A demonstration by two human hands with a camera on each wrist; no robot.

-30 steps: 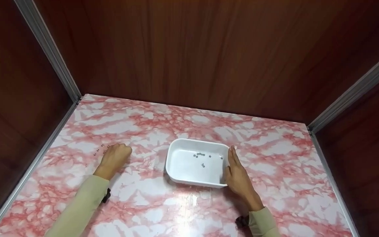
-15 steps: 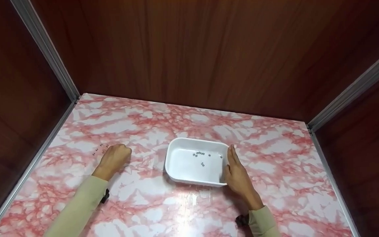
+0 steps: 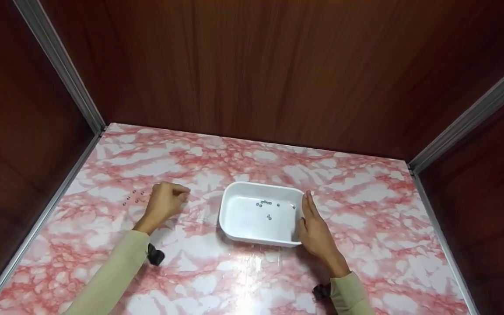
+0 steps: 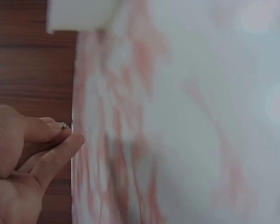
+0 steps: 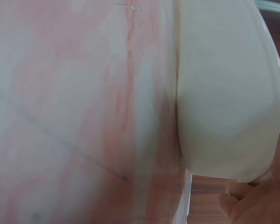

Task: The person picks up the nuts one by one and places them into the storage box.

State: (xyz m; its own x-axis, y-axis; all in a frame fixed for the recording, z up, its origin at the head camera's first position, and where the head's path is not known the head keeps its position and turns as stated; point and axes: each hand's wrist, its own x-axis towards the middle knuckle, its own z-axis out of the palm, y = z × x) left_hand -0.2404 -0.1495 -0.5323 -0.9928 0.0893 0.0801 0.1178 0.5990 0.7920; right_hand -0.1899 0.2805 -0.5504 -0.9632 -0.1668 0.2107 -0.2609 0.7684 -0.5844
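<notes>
1. The left hand [image 3: 166,201] has just turned and shifted to its right, away from the scattered small silver-grey metal pieces [image 3: 128,198] and a little nearer the white, rectangular, round-cornered tray [image 3: 245,225]. Half a second ago it sat lower over that spot as a closed fist; now its thumb side shows.
2. The tray and the right hand [image 3: 317,234] have hardly moved, and no new piece seems to have come into the tray. I judge that one piece has been picked up and is on its way, not yet delivered.
3. The left hand is narrow: thumb and fingertips meet in a pinch around a tiny shiny metal piece [image 4: 63,125], plain in the left wrist view, with another finger stretched out alongside. It is clear of the tray.
4. The right hand holds the tray's right-hand wall, its thumb at the rim and its fingers along the outside, seemingly keeping the tray steady.
5. The tray stands on the red-and-white marbled surface [image 3: 208,286], with a loose scatter of similar metal pieces [image 3: 267,203] on its floor; five others show on the surface to the left hand's left.
</notes>
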